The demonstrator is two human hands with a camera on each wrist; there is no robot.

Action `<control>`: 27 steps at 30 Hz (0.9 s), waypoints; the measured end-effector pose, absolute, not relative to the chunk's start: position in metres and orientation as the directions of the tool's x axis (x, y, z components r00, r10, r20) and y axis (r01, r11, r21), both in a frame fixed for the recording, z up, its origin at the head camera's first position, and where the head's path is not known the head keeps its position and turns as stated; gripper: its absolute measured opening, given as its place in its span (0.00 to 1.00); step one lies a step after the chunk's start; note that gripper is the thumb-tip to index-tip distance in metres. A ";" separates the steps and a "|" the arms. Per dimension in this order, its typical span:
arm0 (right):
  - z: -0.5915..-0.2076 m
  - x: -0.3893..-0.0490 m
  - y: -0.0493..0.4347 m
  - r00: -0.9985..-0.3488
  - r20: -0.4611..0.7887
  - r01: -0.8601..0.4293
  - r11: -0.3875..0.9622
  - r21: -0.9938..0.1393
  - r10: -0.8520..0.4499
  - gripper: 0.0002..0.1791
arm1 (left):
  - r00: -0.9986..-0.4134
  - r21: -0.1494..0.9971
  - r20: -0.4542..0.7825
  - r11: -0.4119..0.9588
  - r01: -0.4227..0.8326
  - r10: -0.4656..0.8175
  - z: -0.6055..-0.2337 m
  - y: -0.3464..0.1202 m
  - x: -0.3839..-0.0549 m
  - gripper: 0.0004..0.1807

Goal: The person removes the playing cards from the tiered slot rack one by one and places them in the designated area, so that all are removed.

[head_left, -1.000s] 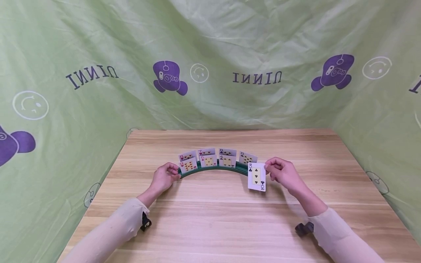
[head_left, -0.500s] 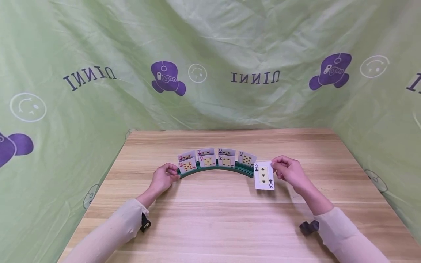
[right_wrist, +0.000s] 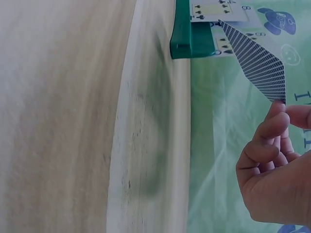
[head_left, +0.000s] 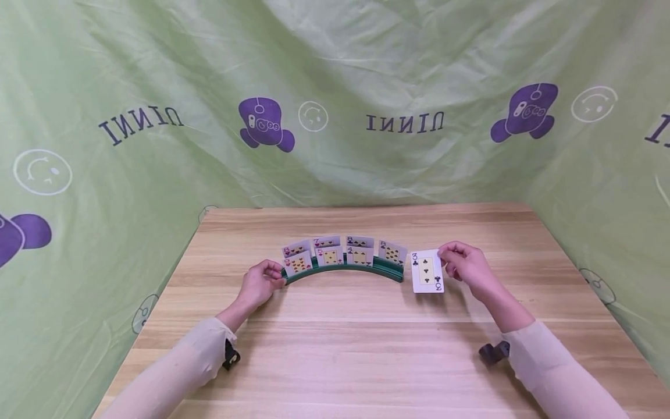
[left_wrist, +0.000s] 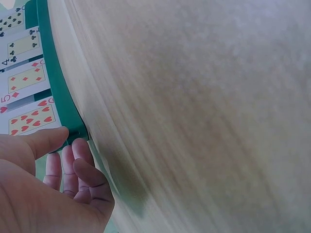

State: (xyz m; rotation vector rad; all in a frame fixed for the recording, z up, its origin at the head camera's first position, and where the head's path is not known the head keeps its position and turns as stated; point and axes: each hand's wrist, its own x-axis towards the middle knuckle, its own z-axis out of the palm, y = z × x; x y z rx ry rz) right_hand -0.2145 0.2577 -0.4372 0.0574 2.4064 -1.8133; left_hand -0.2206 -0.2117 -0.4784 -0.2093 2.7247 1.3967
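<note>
A light-green cloth (head_left: pixel 335 52) with purple bear figures (head_left: pixel 262 121) and white smiley outlines spans the upper frame and both sides. Below it, the pale wood-grain tabletop (head_left: pixel 335 355) fills the lower middle.

At lower left, a light sleeve (head_left: pixel 173 364) reaches in, with a black wrist device (head_left: pixel 230 356) just beyond its cuff. The left hand (head_left: pixel 259 283), left of centre, has its grip pinched on the near left end of a green curved card holder (head_left: pixel 335 268); the left wrist view shows the thumb lying on that end.

The holder arcs across the centre, its cards standing in two rows. From left to right, the front row has a nine of hearts (head_left: pixel 298 264), a five of diamonds (head_left: pixel 330 256) and a four of clubs (head_left: pixel 361 256). Behind these, mostly covered, come a red eight (head_left: pixel 295 248), a seven of hearts (head_left: pixel 327 241) and a black card (head_left: pixel 360 241); farther right stands a black eight (head_left: pixel 392 252).

Right of centre, just beside the holder's right end, a three of clubs (head_left: pixel 427 272) is held up off the tabletop, face to the head camera. The right hand (head_left: pixel 471 271) grasps its upper right corner between thumb and fingers. The right wrist view shows its patterned back. At lower right are another dark wrist device (head_left: pixel 494 353) and a light sleeve.
</note>
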 end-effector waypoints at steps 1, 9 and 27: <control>-0.438 -0.216 0.259 -0.991 -0.126 0.108 0.281 -0.954 -0.047 0.12 | -0.988 0.801 -0.126 0.578 -0.153 -0.088 -0.478 -0.212 -0.220 0.15; -0.442 -0.234 0.261 -0.988 -0.152 0.133 0.312 -0.941 -0.036 0.15 | -0.988 0.799 -0.125 0.582 -0.152 -0.087 -0.478 -0.212 -0.220 0.15; -0.453 -0.269 0.258 -0.973 -0.229 0.198 0.406 -0.892 -0.030 0.16 | -0.988 0.801 -0.128 0.579 -0.156 -0.089 -0.478 -0.212 -0.220 0.15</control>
